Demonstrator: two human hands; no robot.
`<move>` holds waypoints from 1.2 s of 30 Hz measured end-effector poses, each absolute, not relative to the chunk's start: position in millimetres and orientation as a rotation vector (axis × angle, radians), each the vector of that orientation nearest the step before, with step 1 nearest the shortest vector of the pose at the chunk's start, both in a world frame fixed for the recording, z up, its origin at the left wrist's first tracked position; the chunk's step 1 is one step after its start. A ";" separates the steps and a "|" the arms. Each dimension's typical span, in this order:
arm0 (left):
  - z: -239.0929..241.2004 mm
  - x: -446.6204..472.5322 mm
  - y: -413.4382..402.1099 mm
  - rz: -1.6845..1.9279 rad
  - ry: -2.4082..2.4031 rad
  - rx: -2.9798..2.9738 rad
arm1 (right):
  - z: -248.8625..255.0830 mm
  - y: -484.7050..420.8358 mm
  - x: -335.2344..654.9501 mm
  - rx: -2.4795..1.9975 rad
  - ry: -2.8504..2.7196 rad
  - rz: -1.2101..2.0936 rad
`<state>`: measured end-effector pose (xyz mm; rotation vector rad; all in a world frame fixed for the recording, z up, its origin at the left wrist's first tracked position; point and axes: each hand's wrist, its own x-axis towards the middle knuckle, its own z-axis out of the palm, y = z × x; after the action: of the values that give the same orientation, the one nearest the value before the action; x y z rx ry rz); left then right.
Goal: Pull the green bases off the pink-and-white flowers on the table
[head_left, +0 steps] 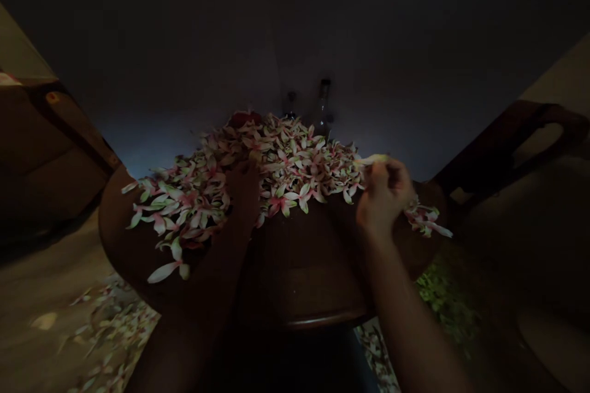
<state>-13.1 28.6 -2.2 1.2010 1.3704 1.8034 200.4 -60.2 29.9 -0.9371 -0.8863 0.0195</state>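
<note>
So, head cam, and it's pretty dark in there. The pile (295, 166) is the main thing: loads of loose blossoms heaped across the worktop (295, 264), pale pinkish-white petals going green at the tips, with deeper pink toward the middles. Kinda tangled, all facing different ways. One bigger blossom (163, 271) sits at the pile's near left edge, long white petals spread out.

Left hand (244, 184) is in the near side of the pile, all in shadow, so I can't tell if its fingers are open or closed on anything. Right hand (385, 199) is just off the pile's right end, fingers pinched on a petal (367, 161), long and pale with a yellowish tip.

Further right of the pile there's a small pink and white clump (424, 221). Behind the pile, two bottles (323, 104) and something red (244, 118), too dim to make out. More blossoms (122, 325) lie below the pile, off to its left.
</note>
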 end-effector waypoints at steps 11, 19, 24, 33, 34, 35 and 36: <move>6.3 -0.9 8.3 1.731 1.421 1.747 | 31.6 -107.2 357.6 -2.037 -1.367 -0.627; 11.5 1.8 5.6 1.679 1.307 1.776 | 42.2 -70.9 251.2 -1.384 -1.558 -0.093; 13.2 5.7 2.6 1.584 1.216 1.889 | 31.7 -17.5 163.0 -0.920 -1.610 0.550; 13.6 12.9 -4.0 1.356 1.205 2.011 | -10.8 -0.5 164.7 -0.877 -1.402 0.864; 13.8 13.7 -4.8 1.346 1.197 2.011 | -10.1 -1.5 166.7 -0.876 -1.397 0.856; 14.0 14.3 -5.5 1.344 1.194 2.004 | -9.1 -2.3 167.7 -0.876 -1.394 0.846; 14.4 14.7 -6.1 1.347 1.195 1.998 | -7.9 -3.0 167.8 -0.880 -1.390 0.837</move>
<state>14.7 -6.1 14.4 1.9978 1.1952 1.3468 167.8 -3.0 -7.9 -0.8796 -1.3902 0.8365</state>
